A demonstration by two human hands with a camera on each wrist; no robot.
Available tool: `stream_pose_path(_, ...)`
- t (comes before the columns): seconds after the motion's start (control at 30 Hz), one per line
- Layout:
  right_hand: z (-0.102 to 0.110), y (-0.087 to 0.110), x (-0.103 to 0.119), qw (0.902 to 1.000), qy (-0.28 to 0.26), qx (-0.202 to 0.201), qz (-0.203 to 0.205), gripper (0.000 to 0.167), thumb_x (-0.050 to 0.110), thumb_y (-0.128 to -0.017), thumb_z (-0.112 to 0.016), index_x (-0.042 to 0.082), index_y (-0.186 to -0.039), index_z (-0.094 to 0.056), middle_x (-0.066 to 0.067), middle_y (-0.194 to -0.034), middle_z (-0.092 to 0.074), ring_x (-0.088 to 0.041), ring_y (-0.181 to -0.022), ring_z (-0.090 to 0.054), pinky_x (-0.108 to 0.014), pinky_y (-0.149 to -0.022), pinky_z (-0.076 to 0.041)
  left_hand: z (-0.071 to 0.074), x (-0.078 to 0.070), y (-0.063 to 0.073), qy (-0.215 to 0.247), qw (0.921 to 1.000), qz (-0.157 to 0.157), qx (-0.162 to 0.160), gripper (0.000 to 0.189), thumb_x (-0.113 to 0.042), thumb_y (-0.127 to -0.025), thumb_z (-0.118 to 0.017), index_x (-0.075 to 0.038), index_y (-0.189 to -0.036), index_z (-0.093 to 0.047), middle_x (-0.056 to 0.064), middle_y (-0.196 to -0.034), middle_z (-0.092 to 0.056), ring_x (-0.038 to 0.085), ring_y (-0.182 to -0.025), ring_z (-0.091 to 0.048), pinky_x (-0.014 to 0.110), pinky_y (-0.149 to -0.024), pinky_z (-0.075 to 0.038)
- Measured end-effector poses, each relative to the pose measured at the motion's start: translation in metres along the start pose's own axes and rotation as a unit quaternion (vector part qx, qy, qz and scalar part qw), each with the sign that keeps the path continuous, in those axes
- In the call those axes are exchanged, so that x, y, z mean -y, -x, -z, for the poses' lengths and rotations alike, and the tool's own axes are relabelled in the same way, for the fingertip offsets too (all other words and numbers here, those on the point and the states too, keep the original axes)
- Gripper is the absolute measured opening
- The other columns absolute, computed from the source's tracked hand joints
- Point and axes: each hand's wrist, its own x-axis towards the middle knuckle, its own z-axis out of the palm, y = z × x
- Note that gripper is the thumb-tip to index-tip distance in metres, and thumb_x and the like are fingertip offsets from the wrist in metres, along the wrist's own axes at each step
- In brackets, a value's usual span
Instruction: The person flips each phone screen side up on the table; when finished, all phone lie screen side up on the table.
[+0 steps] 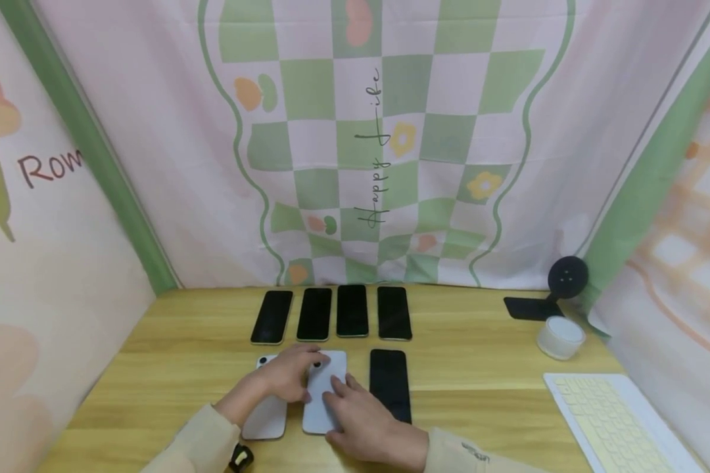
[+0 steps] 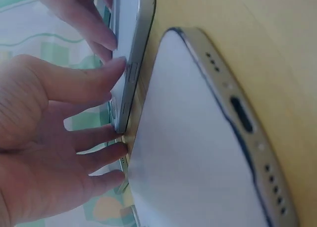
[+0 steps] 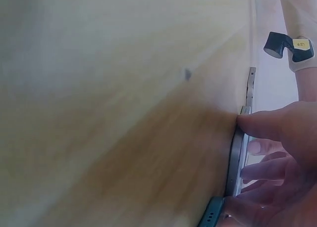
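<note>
A white-backed phone (image 1: 321,415) lies face down on the wooden table between both hands. My left hand (image 1: 286,373) holds its upper left part, the thumb (image 2: 106,81) against the side edge with the buttons and the fingers spread about the far end. From the right, my right hand (image 1: 368,420) grips the same phone, with its thumb (image 3: 260,124) at the near edge and fingers over the back and side. Under my left wrist is a second white-backed phone (image 1: 265,420), partly covered. Beside my right hand a black-screened phone (image 1: 390,378) lies face up.
Several black-screened phones (image 1: 352,311) lie in a row behind the hands. At the right are a white keyboard (image 1: 618,420), a round white container (image 1: 561,338) and a black stand (image 1: 532,309). A patterned curtain (image 1: 384,138) hangs along the table's back edge.
</note>
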Motion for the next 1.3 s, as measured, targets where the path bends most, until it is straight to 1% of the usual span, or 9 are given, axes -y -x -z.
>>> stream_pose_path(0.1,-0.001,0.0,-0.001,1.0,-0.005,-0.001,0.002,0.06,0.038,-0.091,-0.077,0.015,-0.144,-0.061,-0.018,-0.158,-0.051,-0.043,-0.144,-0.051,-0.051,-0.115,-0.051,0.002,0.002,-0.001,0.044,0.9988,-0.019,-0.012,0.065,0.001,-0.075,-0.081,-0.003,-0.138,-0.062,0.026,-0.149,-0.056,0.048,-0.139,-0.052,0.068,-0.115,-0.042)
stream_pose_path(0.2,-0.001,0.0,-0.002,0.9999,-0.013,0.004,0.004,0.059,0.038,-0.092,-0.077,0.015,-0.144,-0.06,-0.018,-0.159,-0.05,-0.044,-0.144,-0.051,-0.052,-0.114,-0.051,0.003,0.004,-0.003,0.095,0.9949,-0.021,-0.027,0.064,0.006,-0.074,-0.076,0.0,-0.136,-0.062,0.027,-0.146,-0.059,0.046,-0.137,-0.054,0.067,-0.114,-0.044)
stream_pose_path(0.37,0.0,0.001,-0.005,0.9994,-0.029,0.018,0.01,0.061,0.038,-0.093,-0.076,0.017,-0.146,-0.058,-0.018,-0.161,-0.047,-0.045,-0.145,-0.05,-0.053,-0.114,-0.051,0.001,0.005,-0.008,0.172,0.9837,0.029,-0.043,0.059,0.008,-0.079,-0.073,-0.005,-0.135,-0.062,0.025,-0.142,-0.06,0.041,-0.129,-0.058,0.064,-0.109,-0.048)
stream_pose_path(0.53,0.001,0.002,-0.008,0.9993,-0.026,0.017,0.02,0.062,0.038,-0.094,-0.075,0.015,-0.148,-0.055,-0.019,-0.163,-0.044,-0.045,-0.146,-0.048,-0.054,-0.115,-0.05,0.005,0.003,-0.014,0.245,0.9634,0.088,-0.062,0.058,0.01,-0.083,-0.069,-0.009,-0.137,-0.061,0.02,-0.137,-0.062,0.028,-0.112,-0.06,0.048,-0.095,-0.055)
stream_pose_path(0.77,0.001,0.003,-0.01,0.9992,-0.027,0.02,0.021,0.062,0.037,-0.096,-0.073,0.012,-0.149,-0.051,-0.021,-0.165,-0.04,-0.047,-0.148,-0.045,-0.055,-0.117,-0.047,0.002,0.005,-0.018,0.29,0.947,0.105,-0.091,0.059,0.016,-0.082,-0.067,-0.005,-0.136,-0.06,0.021,-0.136,-0.06,0.028,-0.113,-0.059,0.043,-0.092,-0.055)
stream_pose_path(1.0,0.0,0.004,-0.009,0.9979,-0.06,0.022,0.015,0.063,0.035,-0.099,-0.069,0.011,-0.153,-0.047,-0.02,-0.167,-0.037,-0.046,-0.149,-0.044,-0.057,-0.117,-0.047,-0.005,0.002,-0.013,0.321,0.927,0.136,-0.139,0.065,0.023,-0.077,-0.066,0.001,-0.138,-0.057,0.027,-0.138,-0.058,0.037,-0.112,-0.07,0.039,-0.085,-0.064)
stream_pose_path(1.1,0.0,0.005,-0.008,0.9969,-0.073,0.023,0.016,0.063,0.035,-0.099,-0.069,0.011,-0.153,-0.046,-0.019,-0.168,-0.036,-0.044,-0.15,-0.044,-0.058,-0.118,-0.046,-0.007,0.003,-0.01,0.312,0.9245,0.155,-0.156,0.064,0.019,-0.078,-0.071,0.003,-0.138,-0.058,0.027,-0.134,-0.061,0.035,-0.111,-0.07,0.04,-0.088,-0.064)
stream_pose_path(1.2,-0.001,0.006,-0.007,0.9963,-0.08,0.027,0.018,0.063,0.035,-0.099,-0.069,0.012,-0.153,-0.046,-0.018,-0.168,-0.036,-0.043,-0.15,-0.043,-0.059,-0.117,-0.046,-0.009,0.004,-0.008,0.296,0.9263,0.171,-0.159,0.056,0.012,-0.079,-0.074,0.003,-0.133,-0.063,0.021,-0.124,-0.068,0.027,-0.103,-0.069,0.039,-0.088,-0.061)
stream_pose_path(1.3,-0.002,0.006,-0.007,0.9963,-0.08,0.028,0.019,0.062,0.035,-0.099,-0.069,0.013,-0.153,-0.046,-0.018,-0.168,-0.035,-0.044,-0.15,-0.043,-0.06,-0.116,-0.047,-0.012,0.005,-0.007,0.296,0.9271,0.173,-0.151,0.049,0.009,-0.082,-0.074,0.0,-0.13,-0.066,0.017,-0.119,-0.07,0.02,-0.094,-0.066,0.036,-0.078,-0.061)
